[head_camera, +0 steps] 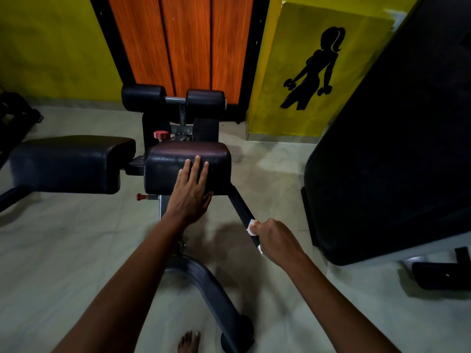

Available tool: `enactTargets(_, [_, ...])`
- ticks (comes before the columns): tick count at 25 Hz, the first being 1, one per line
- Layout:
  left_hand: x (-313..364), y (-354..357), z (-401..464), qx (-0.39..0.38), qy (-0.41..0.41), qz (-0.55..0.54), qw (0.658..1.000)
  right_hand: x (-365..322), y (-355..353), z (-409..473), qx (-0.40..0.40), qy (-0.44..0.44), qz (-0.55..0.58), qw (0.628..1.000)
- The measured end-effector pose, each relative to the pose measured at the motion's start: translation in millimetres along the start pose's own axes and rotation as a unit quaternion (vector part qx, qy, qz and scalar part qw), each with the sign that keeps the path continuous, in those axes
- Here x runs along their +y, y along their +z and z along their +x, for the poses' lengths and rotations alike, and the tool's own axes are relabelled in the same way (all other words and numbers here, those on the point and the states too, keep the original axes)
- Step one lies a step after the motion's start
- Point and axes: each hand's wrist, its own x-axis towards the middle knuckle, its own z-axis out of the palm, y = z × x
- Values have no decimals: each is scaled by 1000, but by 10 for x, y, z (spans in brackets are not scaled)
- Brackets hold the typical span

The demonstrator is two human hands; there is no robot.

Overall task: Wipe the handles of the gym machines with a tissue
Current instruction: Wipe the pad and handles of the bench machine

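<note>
Small gym corner here: yellow walls, an orange wood-look door [187,42] dead centre, pale tiled floor [63,240], and a dumbbell-lifter silhouette [314,72] painted on the right-hand wall. Going left to right: a black pad [66,164] on the far left, then a second pad [183,164] with the left hand [191,192] resting flat on it, fingers straight, just bracing. Next over is the machine's black handle [244,215], angling down toward the camera, and the right hand [276,238] has its grip closed around the lower end with the white tissue [251,228] bunched between fingers and bar (only scraps of it peek out). A big dark bench back [382,149] fills the right side.

Looks like mid-wipe on this handle. I'd guess the next move is sliding the tissue up along the bar without losing contact. No containers anywhere that I can see.
</note>
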Motion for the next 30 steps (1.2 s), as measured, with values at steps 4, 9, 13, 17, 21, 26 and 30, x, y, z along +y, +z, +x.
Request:
enactTargets(4, [19, -30, -21, -14, -6, 3, 1000, -12, -23, -116, 1, -7, -3, 1000])
enactTargets(9, [53, -86, -59, -26, -8, 0, 1000, -24, -15, -230, -13, -5, -31, 999])
enactTargets(13, [45, -94, -65, -30, -4, 7, 1000, 20, -5, -221, -4, -3, 11, 1000])
enactTargets(17, [-14, -40, -48, 8, 13, 36, 999, 113, 11, 41, 48, 62, 114, 990])
enactTargets(21, [-96, 22, 57, 42, 34, 42, 998, 97, 11, 553, 88, 81, 124, 985])
enactTargets(26, [-211, 150, 106, 71, 56, 29, 995, 113, 54, 1167, 82, 68, 49, 993])
enactTargets(30, [-251, 178, 124, 87, 72, 54, 992, 109, 89, 1382, 61, 57, -4, 996])
